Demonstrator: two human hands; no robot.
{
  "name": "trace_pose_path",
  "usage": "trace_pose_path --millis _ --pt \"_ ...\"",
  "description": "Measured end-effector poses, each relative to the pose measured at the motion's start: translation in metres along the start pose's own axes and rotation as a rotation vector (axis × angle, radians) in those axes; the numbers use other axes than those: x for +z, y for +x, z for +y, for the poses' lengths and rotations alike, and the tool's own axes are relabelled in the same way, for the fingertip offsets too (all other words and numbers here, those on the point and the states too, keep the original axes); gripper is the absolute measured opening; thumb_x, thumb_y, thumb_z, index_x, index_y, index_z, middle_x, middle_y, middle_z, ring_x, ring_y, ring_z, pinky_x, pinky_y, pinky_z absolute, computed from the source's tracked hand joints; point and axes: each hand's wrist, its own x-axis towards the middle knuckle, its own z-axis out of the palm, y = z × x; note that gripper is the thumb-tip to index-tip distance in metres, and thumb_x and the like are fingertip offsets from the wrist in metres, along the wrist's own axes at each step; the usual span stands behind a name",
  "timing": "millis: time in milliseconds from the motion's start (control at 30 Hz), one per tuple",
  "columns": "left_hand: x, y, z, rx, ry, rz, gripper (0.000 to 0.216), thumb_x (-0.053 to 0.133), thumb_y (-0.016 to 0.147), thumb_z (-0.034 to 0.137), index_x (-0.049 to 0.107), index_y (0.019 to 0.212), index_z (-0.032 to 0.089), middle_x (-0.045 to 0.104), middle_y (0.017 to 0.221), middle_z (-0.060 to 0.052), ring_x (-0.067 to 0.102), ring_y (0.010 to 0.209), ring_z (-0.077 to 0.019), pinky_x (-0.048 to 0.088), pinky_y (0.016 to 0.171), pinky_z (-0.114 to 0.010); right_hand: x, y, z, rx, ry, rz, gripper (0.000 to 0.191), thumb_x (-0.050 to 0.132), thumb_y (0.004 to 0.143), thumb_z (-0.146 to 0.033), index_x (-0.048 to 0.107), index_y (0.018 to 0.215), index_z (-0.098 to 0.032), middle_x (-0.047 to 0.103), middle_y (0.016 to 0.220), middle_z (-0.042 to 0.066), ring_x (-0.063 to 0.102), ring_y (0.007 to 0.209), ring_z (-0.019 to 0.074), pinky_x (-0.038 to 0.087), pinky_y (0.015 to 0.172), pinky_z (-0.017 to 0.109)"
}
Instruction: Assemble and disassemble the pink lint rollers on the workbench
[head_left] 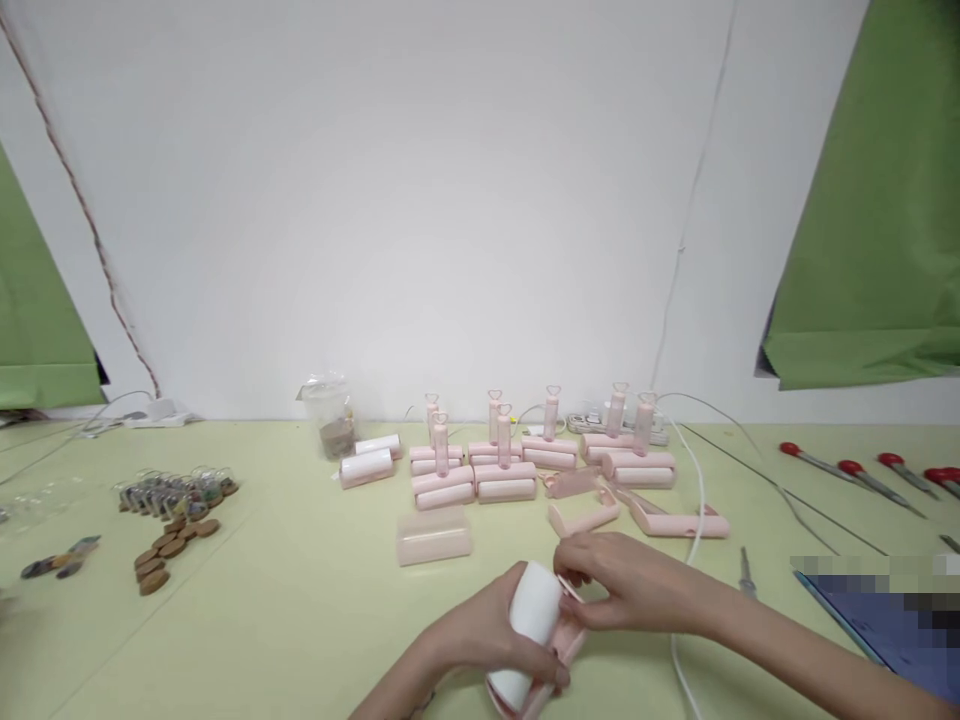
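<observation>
My left hand (491,630) is wrapped round a white sticky-paper roll (536,605) together with the pink lint roller holder (568,640) it lies against, both tilted. At the far end of that holder, my right hand (607,585) pinches its edge with thumb and curled fingers. The exact spot under those fingertips is hidden. A translucent pink cover (434,537) lies on the table beyond my left hand. Past my right hand are an opened pink holder (586,514) and another pink holder (681,522), neither with a white roll.
Several pink lint rollers (506,482) with upright handles stand towards the wall. Two white rolls (366,467) lie beside a plastic container (330,420). A white cable (699,490) runs past my right forearm. Wooden discs (171,547) are left; red-handled tools (862,475) and a tablet (862,625) right.
</observation>
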Motion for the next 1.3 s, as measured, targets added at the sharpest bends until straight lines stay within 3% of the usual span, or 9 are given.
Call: trace_pose_path --millis 367,567,733,1033,1167,1300 --pt "0.007 -0.011 0.011 0.028 0.260 -0.043 0.063 0.072 0.048 0.026 0.048 0.105 0.023 0.055 0.098 -0.001 0.051 0.087 -0.0226 0.042 0.068 -0.028 -0.007 -0.009 -0.029 -0.057 -0.210 -0.072 0.017 0.054 0.060 -0.030 0.051 0.072 -0.018 0.057 0.069 0.004 0.049 0.060 0.0187 0.030 0.052 0.027" --pt "0.008 -0.013 0.010 0.010 0.321 -0.002 0.082 0.071 0.049 0.029 0.033 0.122 0.028 0.054 0.106 -0.002 0.053 0.091 -0.0232 0.042 0.070 -0.029 0.003 -0.017 -0.027 0.024 -0.110 -0.027 0.010 0.046 0.069 -0.024 0.050 0.076 -0.018 0.057 0.075 0.006 0.051 0.066 0.0190 0.033 0.056 0.027" --pt "0.006 -0.017 0.017 0.091 0.441 -0.056 0.061 0.066 0.054 0.027 0.045 0.111 0.029 0.057 0.101 0.002 0.053 0.087 -0.0212 0.042 0.067 -0.026 0.005 -0.020 -0.019 -0.008 -0.028 -0.094 0.013 0.046 0.065 -0.017 0.049 0.078 -0.018 0.057 0.077 0.006 0.051 0.067 0.0185 0.035 0.056 0.026" --pt "0.005 -0.024 0.024 0.113 0.538 -0.128 0.058 0.062 0.058 0.030 0.044 0.113 0.032 0.060 0.097 0.003 0.056 0.081 -0.0210 0.041 0.058 -0.023 0.002 -0.018 -0.021 -0.124 -0.002 -0.167 0.013 0.046 0.068 -0.017 0.051 0.080 -0.018 0.058 0.077 0.005 0.052 0.067 0.0179 0.038 0.058 0.026" --pt "0.003 -0.023 0.021 0.134 0.523 -0.106 0.062 0.065 0.056 0.030 0.045 0.115 0.032 0.060 0.099 0.002 0.056 0.083 -0.0219 0.042 0.064 -0.026 -0.004 -0.017 -0.016 -0.103 -0.014 -0.161 0.011 0.054 0.068 -0.026 0.056 0.077 -0.019 0.058 0.070 0.002 0.052 0.061 0.0165 0.033 0.052 0.024" --pt "0.001 -0.020 0.013 0.071 0.452 -0.016 0.070 0.071 0.049 0.035 0.046 0.114 0.028 0.059 0.102 -0.001 0.054 0.085 -0.0232 0.042 0.067 -0.027 -0.010 -0.014 -0.006 -0.008 0.083 -0.144 0.024 0.055 0.074 -0.042 0.058 0.082 -0.020 0.060 0.075 0.002 0.053 0.064 0.0160 0.034 0.052 0.024"
